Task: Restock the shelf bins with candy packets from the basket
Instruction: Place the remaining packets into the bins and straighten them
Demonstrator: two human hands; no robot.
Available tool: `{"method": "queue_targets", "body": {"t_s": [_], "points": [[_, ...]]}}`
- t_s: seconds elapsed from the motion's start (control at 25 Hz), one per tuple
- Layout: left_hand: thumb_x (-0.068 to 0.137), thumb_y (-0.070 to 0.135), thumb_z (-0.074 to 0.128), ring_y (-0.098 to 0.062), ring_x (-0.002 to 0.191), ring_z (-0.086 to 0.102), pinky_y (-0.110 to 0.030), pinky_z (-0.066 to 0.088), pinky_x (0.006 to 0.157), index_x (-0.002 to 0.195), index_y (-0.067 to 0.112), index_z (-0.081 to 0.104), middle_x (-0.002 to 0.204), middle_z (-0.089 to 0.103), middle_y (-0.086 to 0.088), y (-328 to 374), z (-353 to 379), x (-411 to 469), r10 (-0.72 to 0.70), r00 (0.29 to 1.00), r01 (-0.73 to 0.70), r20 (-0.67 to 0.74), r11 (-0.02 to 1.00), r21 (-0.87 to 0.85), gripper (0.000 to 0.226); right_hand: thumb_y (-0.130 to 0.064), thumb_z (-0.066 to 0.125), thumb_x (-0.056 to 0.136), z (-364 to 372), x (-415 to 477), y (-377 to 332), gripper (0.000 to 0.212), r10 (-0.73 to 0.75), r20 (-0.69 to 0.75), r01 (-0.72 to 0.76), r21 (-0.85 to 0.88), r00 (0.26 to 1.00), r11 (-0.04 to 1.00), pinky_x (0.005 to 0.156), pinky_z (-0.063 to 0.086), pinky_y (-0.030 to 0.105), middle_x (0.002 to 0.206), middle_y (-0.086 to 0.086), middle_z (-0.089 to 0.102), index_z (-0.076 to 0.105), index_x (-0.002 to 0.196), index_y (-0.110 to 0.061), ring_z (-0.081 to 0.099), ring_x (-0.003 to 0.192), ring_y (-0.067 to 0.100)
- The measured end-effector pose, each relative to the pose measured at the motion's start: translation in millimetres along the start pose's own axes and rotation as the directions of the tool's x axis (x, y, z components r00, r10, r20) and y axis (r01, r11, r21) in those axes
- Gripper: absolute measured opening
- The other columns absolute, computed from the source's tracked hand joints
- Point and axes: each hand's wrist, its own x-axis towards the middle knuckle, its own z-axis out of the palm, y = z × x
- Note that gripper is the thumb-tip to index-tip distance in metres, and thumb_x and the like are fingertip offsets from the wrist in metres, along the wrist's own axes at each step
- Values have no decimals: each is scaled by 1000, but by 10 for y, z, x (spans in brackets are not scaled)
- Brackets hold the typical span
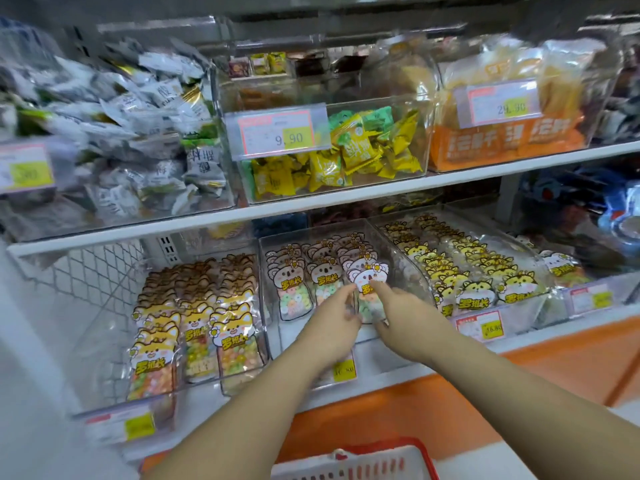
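Koala packet (367, 279): in the middle bin (398, 258) on the lower shelf, at the front of its right-hand column, between the two hands.
Left hand (334, 322): at the packet's 8 o'clock, fingertips pinching its left edge.
Right hand (401, 311): at the packet's 4 o'clock, index finger straight and pressing on the printed face, thumb curled at the lower edge.
Packet's axis: long axis runs 12 to 6 o'clock – koala head at 12, clear candy-filled end at 6, printed face toward the camera, nearly upright.
Middle bin: clear, holding three columns of like koala packets standing one behind another.
Left bin (114, 341): at 9 o'clock of the middle one, with fox-faced packets (228, 327) of orange and yellow candy in rows.
Right bin (550, 308): at 3 o'clock, with rows of yellow cat-faced packets (478, 289).
Upper bin (311, 95): at 12 o'clock, holding loose yellow and green sachets (349, 157).
Basket (427, 455): red-rimmed, at 6 o'clock below the forearms – contents cannot be told.
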Motion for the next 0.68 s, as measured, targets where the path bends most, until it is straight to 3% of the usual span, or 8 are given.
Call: {"method": "queue_targets", "body": {"t_s": [0.08,0.16,0.28,0.44,0.52,0.68], "points": [[101,11,49,-10,98,61,-33,52,92,143,29,48,132,59,4,-71,-22,-271,124,986,-127,-112,992,-13,46,-27,56,94,104,-268,-31,58,-75,-153,78,16,985,997,89,51,42,136,4,54,34,148,-27,54,122,28],[99,9,51,-9,93,63,-27,52,87,134,27,57,125,64,4,-250,-16,-655,177,970,-187,-165,981,-51,40,-22,59,93,297,-573,-86,51,-131,-243,158,96,961,983,91,46,39,132,3,58,46,142,-22,51,123,25],[98,4,52,-3,93,63,-13,48,80,124,26,63,110,68,10,-715,116,-1343,111,971,-134,-211,986,-97,35,-17,60,92,850,-1028,-209,44,-155,-210,200,211,965,957,95,46,38,127,2,63,54,136,-20,53,120,23],[101,14,52,0,97,59,-13,47,81,125,29,61,114,65,14,-1559,390,-2011,-174,983,174,-57,985,-11,29,-21,56,97,1838,-1563,-299,36,-163,215,104,260,963,960,92,52,34,119,-4,67,57,133,-24,62,107,16],[101,19,51,-5,101,60,-25,52,90,131,25,59,124,64,9,-2008,548,-2168,-311,949,305,53,947,104,31,-24,54,99,2243,-1767,-216,38,-122,428,15,246,895,969,92,53,34,117,-3,66,54,136,-23,62,104,16],[98,39,51,-17,121,57,-39,49,101,140,39,47,141,55,6,-2817,843,-2419,-466,848,340,253,844,415,43,-29,53,100,2831,-1893,19,43,-18,721,-102,122,692,987,94,51,36,121,4,64,47,141,-21,60,108,23]]}}
